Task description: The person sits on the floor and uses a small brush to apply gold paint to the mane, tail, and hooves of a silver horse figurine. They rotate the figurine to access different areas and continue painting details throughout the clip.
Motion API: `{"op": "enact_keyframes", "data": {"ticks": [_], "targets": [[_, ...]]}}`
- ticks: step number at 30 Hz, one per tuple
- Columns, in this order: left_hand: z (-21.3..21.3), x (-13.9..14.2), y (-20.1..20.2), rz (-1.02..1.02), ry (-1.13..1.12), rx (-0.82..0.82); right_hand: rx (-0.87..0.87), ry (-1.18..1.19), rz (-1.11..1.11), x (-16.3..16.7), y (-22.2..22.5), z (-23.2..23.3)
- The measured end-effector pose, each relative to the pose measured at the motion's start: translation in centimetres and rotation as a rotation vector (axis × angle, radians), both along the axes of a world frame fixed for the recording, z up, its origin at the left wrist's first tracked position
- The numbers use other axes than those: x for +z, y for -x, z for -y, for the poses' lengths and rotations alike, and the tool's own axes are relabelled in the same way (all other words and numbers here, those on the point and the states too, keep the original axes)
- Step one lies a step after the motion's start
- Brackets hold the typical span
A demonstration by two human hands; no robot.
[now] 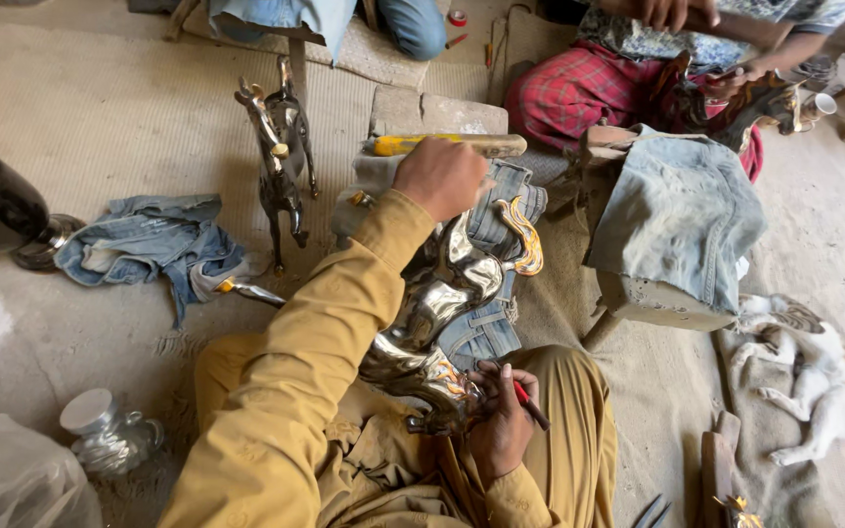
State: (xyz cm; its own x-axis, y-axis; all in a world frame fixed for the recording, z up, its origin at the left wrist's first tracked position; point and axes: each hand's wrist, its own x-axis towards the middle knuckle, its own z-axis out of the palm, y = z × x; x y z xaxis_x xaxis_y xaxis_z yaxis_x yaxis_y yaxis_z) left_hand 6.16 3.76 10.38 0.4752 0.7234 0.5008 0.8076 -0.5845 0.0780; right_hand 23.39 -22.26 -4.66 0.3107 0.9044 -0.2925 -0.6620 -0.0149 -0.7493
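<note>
Polished horse figure (442, 313) across lap, partly coloured (flank bare); right hand (501, 425) pinched red tool (528, 401) beside it, left hand (439, 176) fisted above.

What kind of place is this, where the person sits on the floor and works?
Probably a small metal-craft workshop on a floor. The left hand holds a hammer over a shiny metal horse figure; the right hand holds a red tool. Another horse figure stands nearby, and a co-worker handles one too.
</note>
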Motion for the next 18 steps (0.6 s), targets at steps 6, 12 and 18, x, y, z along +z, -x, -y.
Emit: {"op": "enact_keyframes", "data": {"ticks": [6, 12, 18], "targets": [[-0.5, -1.3, -0.5, 0.016, -0.080, 0.099, 0.058, 0.230, -0.085, -0.8, 0.2, 2.3], [0.4, -1.5, -1.0, 0.054, -0.154, 0.039, 0.173, 0.449, -0.379, -1.6, 0.9, 1.6], [1.7, -2.8, -2.3, -0.016, -0.065, 0.148, 0.169, 0.425, -0.306, -0.1, 0.8, 2.8]]}}
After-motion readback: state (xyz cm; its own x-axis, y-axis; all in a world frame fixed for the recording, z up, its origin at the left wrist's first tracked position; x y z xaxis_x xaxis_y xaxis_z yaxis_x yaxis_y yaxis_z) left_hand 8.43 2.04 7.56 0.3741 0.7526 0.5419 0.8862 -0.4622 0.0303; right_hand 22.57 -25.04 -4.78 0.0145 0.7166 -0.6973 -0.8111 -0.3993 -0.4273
